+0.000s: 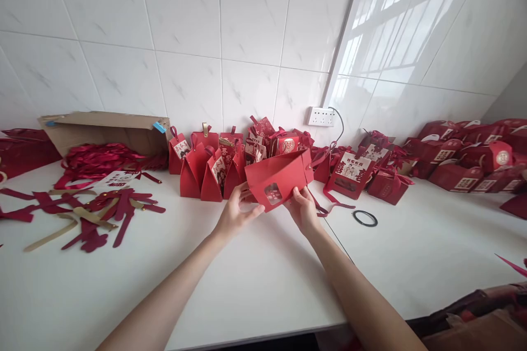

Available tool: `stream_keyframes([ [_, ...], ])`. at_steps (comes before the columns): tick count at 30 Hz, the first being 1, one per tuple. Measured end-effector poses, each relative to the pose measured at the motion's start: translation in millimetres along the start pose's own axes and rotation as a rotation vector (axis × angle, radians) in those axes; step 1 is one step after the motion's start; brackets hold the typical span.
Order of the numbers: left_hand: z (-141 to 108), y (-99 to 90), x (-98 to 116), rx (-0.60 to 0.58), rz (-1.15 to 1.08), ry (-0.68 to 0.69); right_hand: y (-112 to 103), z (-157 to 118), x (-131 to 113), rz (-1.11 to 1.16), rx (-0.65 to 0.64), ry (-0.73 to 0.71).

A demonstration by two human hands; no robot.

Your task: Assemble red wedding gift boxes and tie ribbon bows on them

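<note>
A red paper box (280,173) with a small clear window is held tilted above the white table, in front of a row of red boxes. My left hand (237,211) grips its left end, the thumb along the lower edge and the other fingers partly hidden behind it. On the box's lower right side, my right hand (303,208) holds on with the thumb in front. A dark red ribbon (329,197) hangs by the box's right end and trails onto the table.
Red boxes (193,173) line the wall, with more piled at the far right (457,159). At left lie loose straps (99,214) and a cardboard box (102,126) with ribbons. A black ring (365,218) rests on the white table (247,296). A socket strip (321,117) is on the wall.
</note>
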State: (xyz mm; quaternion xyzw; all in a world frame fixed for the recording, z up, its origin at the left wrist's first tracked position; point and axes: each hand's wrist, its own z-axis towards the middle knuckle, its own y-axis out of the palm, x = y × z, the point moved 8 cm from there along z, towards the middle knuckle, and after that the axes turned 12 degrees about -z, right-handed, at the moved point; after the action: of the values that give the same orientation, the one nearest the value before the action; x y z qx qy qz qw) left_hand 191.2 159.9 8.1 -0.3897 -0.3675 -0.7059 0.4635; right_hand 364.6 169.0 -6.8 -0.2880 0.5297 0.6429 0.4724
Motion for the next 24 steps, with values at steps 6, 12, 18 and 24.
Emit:
stream_keyframes([
  [6, -7.7, -9.4, 20.2, 0.011, 0.285, 0.320, 19.4, -10.7, -3.0, 0.103, -0.310, 0.098],
  [12, -13.2, -7.0, 27.5, -0.078, 0.395, 0.405, 12.6, -12.3, -4.7, -0.203, -0.309, 0.009],
  [18, -17.5, -7.8, 35.1, 0.002, 0.420, 0.490, 6.4, -9.3, -5.2, -0.271, -0.273, -0.003],
  [24, -8.4, -13.5, 19.7, 0.191, 0.115, 0.241, 9.0, -9.4, 8.0, -0.241, -0.266, 0.189],
])
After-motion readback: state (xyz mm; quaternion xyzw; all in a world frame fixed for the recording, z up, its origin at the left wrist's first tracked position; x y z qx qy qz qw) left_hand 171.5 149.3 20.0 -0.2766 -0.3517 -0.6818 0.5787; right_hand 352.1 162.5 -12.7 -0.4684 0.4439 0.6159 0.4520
